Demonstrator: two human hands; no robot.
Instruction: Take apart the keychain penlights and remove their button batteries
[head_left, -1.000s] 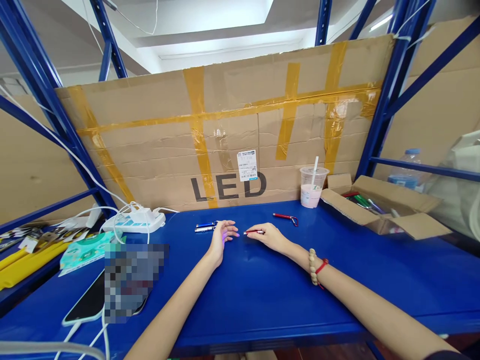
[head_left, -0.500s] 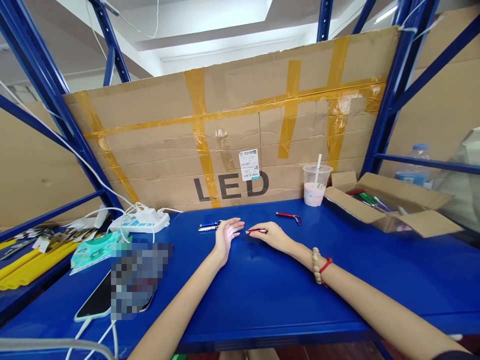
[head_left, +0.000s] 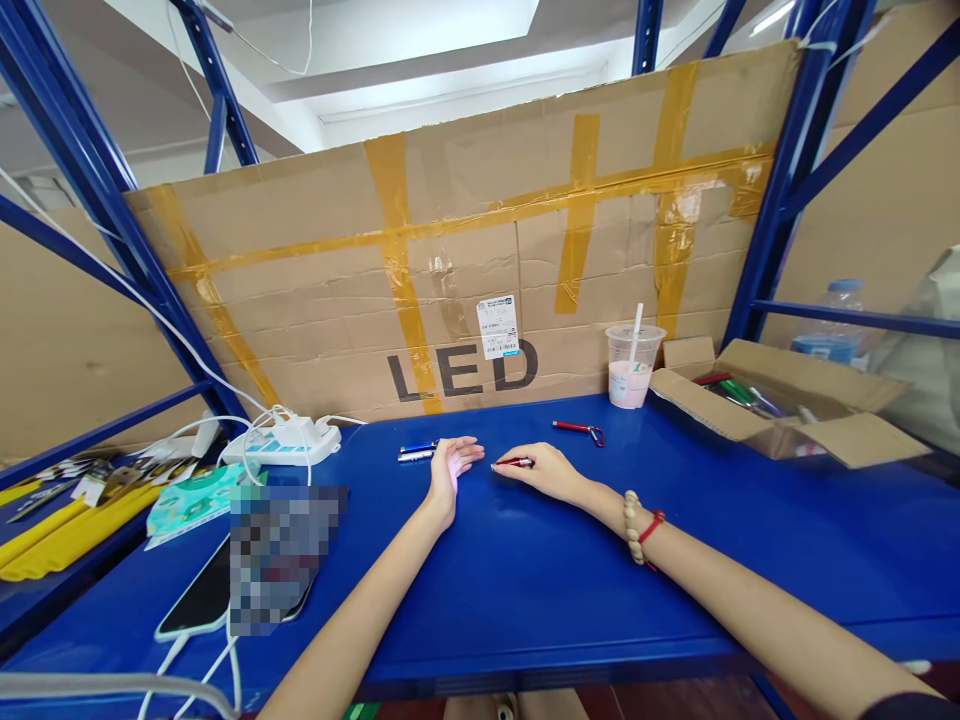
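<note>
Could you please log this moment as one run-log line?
left hand: open, beside blue pen | right hand: holding red pen | other red pen: lying on table | cup: upright beside box

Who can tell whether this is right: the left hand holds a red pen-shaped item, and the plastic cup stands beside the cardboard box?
Not quite: the head view shows the right hand holding the red pen-shaped item; the plastic cup does stand beside the cardboard box.
</note>
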